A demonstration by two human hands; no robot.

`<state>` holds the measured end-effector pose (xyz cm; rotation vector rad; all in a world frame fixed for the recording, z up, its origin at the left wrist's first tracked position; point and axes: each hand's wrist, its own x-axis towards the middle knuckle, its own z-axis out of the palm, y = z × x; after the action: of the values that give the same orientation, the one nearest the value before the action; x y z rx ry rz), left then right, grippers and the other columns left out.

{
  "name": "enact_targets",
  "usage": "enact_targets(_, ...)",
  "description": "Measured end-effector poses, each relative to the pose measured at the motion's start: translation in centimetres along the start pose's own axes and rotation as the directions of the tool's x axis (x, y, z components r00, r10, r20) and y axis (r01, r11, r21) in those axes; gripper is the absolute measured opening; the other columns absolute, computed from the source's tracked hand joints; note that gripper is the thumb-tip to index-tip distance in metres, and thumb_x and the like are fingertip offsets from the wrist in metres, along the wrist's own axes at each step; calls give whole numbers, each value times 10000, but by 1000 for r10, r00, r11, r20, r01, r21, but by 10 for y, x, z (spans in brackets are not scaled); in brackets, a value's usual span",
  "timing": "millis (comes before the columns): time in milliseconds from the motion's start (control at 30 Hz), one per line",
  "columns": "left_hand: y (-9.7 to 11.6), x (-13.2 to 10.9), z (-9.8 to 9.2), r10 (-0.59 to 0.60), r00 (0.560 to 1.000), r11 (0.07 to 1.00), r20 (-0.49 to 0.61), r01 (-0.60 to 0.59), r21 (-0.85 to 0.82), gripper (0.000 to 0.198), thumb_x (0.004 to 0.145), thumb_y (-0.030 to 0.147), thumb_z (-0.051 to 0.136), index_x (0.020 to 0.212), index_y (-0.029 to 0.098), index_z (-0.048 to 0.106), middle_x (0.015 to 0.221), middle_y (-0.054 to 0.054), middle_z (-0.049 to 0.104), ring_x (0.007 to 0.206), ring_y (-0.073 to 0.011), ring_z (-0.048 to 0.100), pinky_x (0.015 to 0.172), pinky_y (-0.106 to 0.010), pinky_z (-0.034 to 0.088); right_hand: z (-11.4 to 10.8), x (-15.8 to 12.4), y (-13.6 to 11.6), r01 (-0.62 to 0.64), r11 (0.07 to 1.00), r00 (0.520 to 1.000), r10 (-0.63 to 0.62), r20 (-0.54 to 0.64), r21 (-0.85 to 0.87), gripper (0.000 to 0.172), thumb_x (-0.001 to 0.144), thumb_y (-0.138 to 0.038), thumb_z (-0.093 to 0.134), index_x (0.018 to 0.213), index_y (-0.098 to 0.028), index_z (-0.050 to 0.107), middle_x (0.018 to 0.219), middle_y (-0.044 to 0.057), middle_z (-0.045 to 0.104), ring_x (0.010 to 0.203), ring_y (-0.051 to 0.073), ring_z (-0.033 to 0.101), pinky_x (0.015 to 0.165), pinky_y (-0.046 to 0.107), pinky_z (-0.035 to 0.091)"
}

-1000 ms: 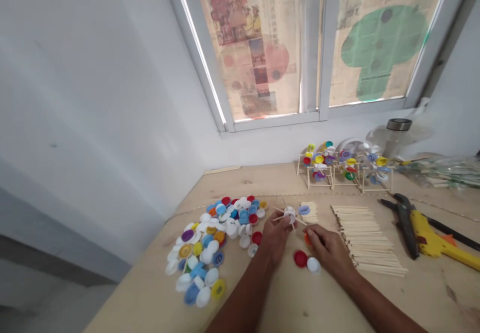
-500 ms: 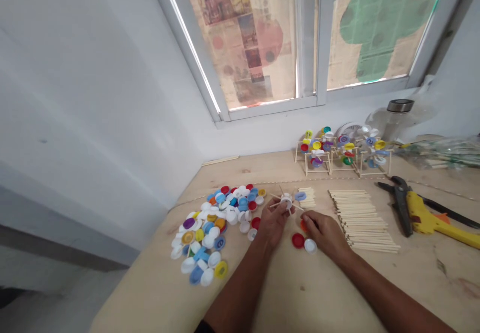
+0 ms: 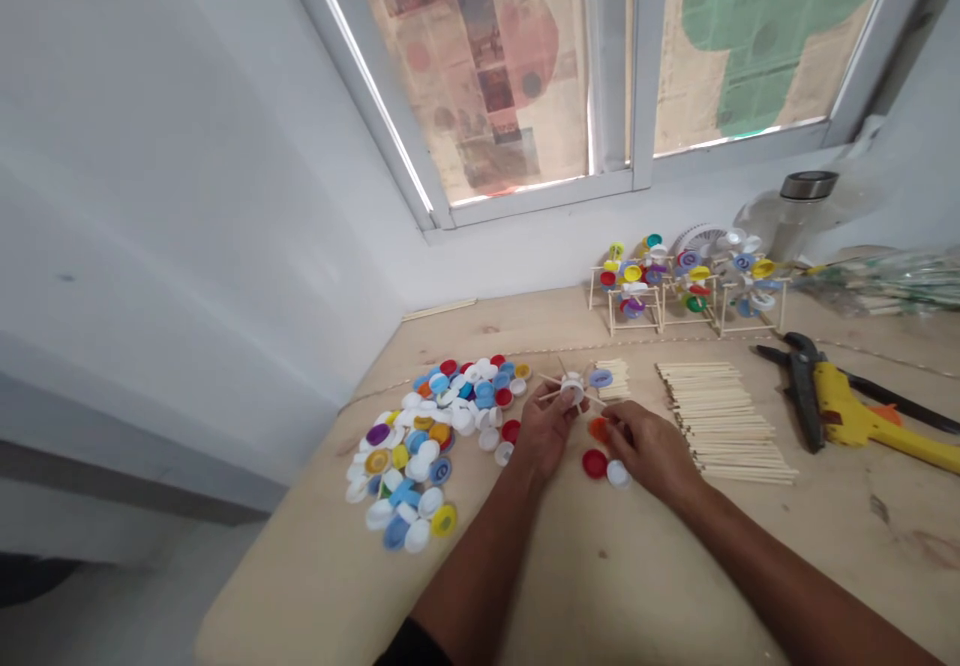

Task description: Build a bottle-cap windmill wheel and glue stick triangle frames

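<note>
My left hand (image 3: 547, 431) is closed around a small wheel (image 3: 572, 389) with a white hub and thin wooden sticks spreading out from it. One stick, on the right, carries a blue bottle cap (image 3: 601, 378). My right hand (image 3: 652, 449) pinches an orange bottle cap (image 3: 598, 429) just below the wheel, close to the end of a lower stick; whether they touch I cannot tell. Under the fingers, a red bottle cap (image 3: 595, 463) and a white bottle cap (image 3: 619, 474) lie on the wooden table (image 3: 585, 586).
Left of my hands spreads a heap of bottle caps (image 3: 420, 446). Wooden sticks (image 3: 724, 421) lie in a row at right, with shorter sticks (image 3: 613, 379) behind the wheel. Further right rest a yellow glue gun (image 3: 840, 411) and black-handled cutters (image 3: 802, 386). Several finished cap wheels (image 3: 694, 286) stand behind.
The orange cap has shifted slightly left and out from under my right fingers, more of it showing. My left hand keeps its hold on the wheel. The whole view has tilted down a little.
</note>
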<state>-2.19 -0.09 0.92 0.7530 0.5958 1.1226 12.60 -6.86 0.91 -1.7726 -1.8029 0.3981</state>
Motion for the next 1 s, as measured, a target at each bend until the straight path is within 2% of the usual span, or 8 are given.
enact_targets(200,-2,3,-2,8,1000,1000,-6,-8,-27,299,615,231,782,767,153,537,765,-12,651,659,-121,610,694,-269,461,-1,-1,-1,123,986,991,-116,66,-111,234,856,-313,476,1039,-224,592,1043,37,617,911,153,584,692,238,389)
enact_targets(333,-3,3,-3,13,1000,999,1,-13,-29,290,626,218,776,770,152,532,756,-10,648,657,-119,611,681,-261,462,0,2,-3,103,978,989,-82,121,-179,236,839,-297,507,1051,-227,586,1034,46,608,920,164,580,692,244,387)
enact_targets(467,-4,3,-3,22,1000,999,-4,-22,-42,274,633,204,772,776,151,544,783,-17,652,679,-120,614,707,-274,472,1,2,-3,86,975,992,-66,106,-204,226,868,-314,459,1029,-223,590,992,49,614,880,168,591,664,247,378)
enact_targets(667,-5,4,-5,13,1000,999,-8,-14,-46,264,644,214,765,780,152,548,810,-26,656,682,-120,617,698,-272,475,-3,1,0,9,998,998,-5,63,-57,222,837,-353,473,945,-212,606,925,43,636,801,164,593,644,257,379)
enact_targets(767,-4,5,-6,23,1000,998,-14,-24,-57,266,645,215,765,785,153,547,804,-22,654,678,-119,618,696,-270,479,-6,5,3,-92,987,991,78,107,133,229,790,-369,526,919,-201,612,791,23,636,673,147,569,608,263,385)
enact_targets(833,-3,5,-6,26,999,998,-19,-27,-60,270,643,226,767,779,152,546,798,-21,653,671,-120,618,702,-276,483,-6,7,6,-147,910,982,89,164,387,268,766,-385,558,935,-185,611,795,28,645,673,145,569,613,266,406)
enact_targets(900,-3,5,-6,26,1000,998,-13,-26,-61,269,644,235,767,776,151,547,798,-23,653,671,-123,620,701,-280,485,-5,10,7,-213,748,970,86,227,628,327,746,-414,591,954,-163,613,827,40,657,668,136,570,612,263,420)
enact_targets(1000,-2,4,-6,35,999,998,8,-34,-60,257,651,240,761,771,149,553,812,-29,655,673,-121,618,678,-270,480,-4,10,8,-312,495,946,81,314,811,370,723,-434,638,952,-143,627,815,43,663,596,105,543,581,249,417)
